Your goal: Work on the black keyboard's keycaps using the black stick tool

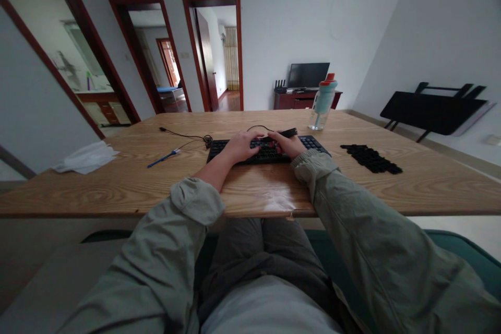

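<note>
A: Where is the keyboard (266, 155) sitting?

B: It is lying flat on the counter (164, 193), around the middle, where both sides are meeting it comfortably. The left hand (241, 147) is resting palm down across it, thumb standing apart from the loosely spread fingers, probably to keep it from sliding.

A: And the right hand (284, 143)?

B: That one is curling around a black tool (291, 132), whose thick end is sticking out to the right past the hand. The tilted grip is seemingly bringing the other end toward the keyboard.

A: Why are the black pieces (370, 159) lying off to the right?

B: They are forming a tight patch apart from the keyboard, perhaps so that none are straying. A blue stick (162, 158) is lying on the left, and the cable (207, 141) is bunching by the keyboard's far left corner, clear of the left hand.

A: What is proving hard to make out?

B: The right hand is covering part of the tool, so its kind is not showing. Both hands are hiding some of the keyboard, and the pieces are blending into one dark mass; they are looking like loose keycaps.
</note>
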The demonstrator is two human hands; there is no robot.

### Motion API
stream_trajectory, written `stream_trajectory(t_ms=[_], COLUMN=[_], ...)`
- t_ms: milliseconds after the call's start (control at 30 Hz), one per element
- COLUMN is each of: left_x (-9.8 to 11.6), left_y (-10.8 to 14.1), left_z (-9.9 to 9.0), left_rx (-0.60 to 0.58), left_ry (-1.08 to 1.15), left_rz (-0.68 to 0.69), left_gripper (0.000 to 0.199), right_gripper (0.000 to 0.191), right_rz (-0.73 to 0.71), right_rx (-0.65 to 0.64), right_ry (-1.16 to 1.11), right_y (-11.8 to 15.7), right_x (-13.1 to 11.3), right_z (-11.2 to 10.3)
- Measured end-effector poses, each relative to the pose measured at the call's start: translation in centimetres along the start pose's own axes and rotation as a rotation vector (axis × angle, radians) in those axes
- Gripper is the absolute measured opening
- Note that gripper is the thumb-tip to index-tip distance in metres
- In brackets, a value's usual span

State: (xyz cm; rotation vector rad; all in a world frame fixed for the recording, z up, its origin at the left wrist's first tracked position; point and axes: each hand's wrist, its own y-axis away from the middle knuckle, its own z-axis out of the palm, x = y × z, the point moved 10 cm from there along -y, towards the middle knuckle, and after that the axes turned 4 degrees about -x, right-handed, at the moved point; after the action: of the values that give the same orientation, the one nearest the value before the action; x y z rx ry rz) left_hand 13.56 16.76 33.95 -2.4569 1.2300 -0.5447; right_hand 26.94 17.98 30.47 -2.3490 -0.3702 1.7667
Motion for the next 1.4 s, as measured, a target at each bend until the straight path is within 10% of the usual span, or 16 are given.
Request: stream_trajectory(t_ms=[1400], left_x=[-0.6], left_y=[0.6], left_z=[-0.9], left_rx=[0.025], left_ry=[0.135], left_rz=[-0.026], left_gripper=[0.023], right_gripper=[0.025], right_rz=[0.136], right_rx=[0.108], right_ry=[-0.235], right_y=[-0.5], right_x=[2.7], right_z=[-1.4])
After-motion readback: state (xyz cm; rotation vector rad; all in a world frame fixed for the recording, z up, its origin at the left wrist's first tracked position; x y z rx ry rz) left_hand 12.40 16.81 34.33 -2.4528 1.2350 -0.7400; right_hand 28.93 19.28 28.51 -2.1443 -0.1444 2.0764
